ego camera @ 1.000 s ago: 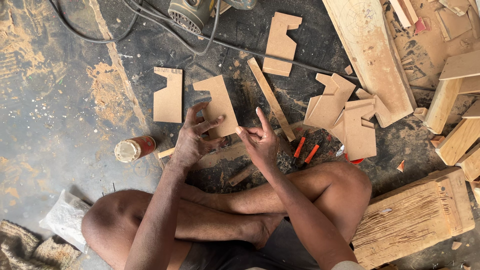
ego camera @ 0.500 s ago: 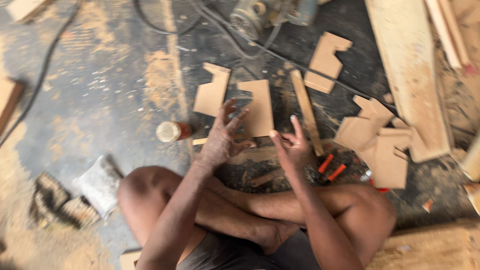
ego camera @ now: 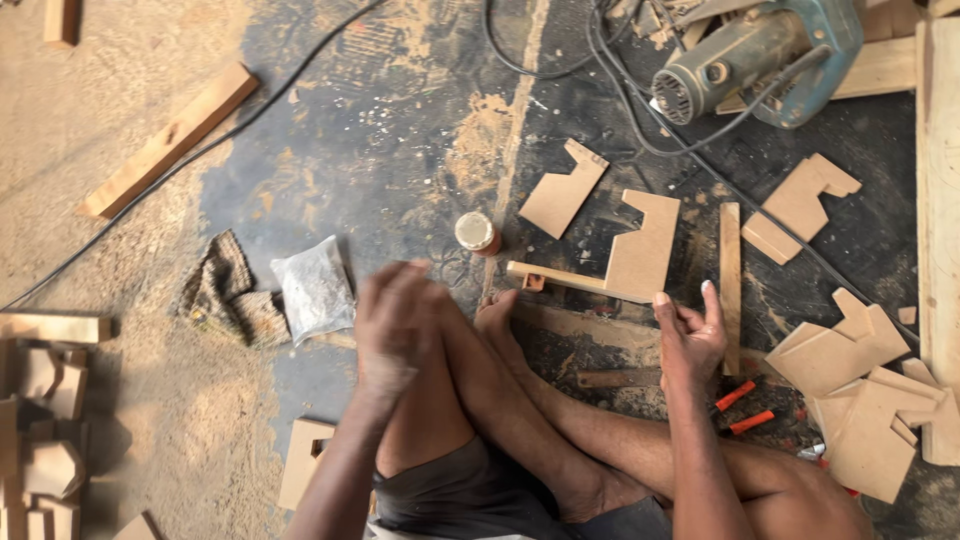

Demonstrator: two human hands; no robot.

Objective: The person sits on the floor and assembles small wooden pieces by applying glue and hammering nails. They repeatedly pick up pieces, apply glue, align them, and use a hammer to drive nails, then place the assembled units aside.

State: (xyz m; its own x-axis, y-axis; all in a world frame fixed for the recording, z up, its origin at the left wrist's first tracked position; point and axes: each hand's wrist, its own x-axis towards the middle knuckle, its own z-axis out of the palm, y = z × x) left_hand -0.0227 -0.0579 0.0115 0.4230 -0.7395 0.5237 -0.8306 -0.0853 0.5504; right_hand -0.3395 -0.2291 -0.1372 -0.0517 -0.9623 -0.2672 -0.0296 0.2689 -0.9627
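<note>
My left hand point(ego camera: 393, 322) is blurred above my left knee, fingers loose and holding nothing I can make out. It is nearest to a clear plastic bag point(ego camera: 315, 289) on the floor. My right hand point(ego camera: 689, 335) rests just below a notched board piece point(ego camera: 643, 252), fingers apart, with the thumb tip at the board's lower edge. A thin wooden strip point(ego camera: 553, 279) lies against that board's left side, near my toes. A small round-capped bottle point(ego camera: 477, 233) stands just above the strip.
A power saw point(ego camera: 762, 48) with its cables lies at the top right. More notched board pieces point(ego camera: 563, 189) point(ego camera: 800, 205) and a pile point(ego camera: 866, 392) lie around. Also here: an upright stick point(ego camera: 730, 285), orange-handled pliers point(ego camera: 740, 408), a rag point(ego camera: 224, 291), a plank point(ego camera: 168, 139) and wood blocks point(ego camera: 40, 400).
My left hand has lifted off the notched board and swung left over my knee. My right hand stays beside the board. The view has shifted left.
</note>
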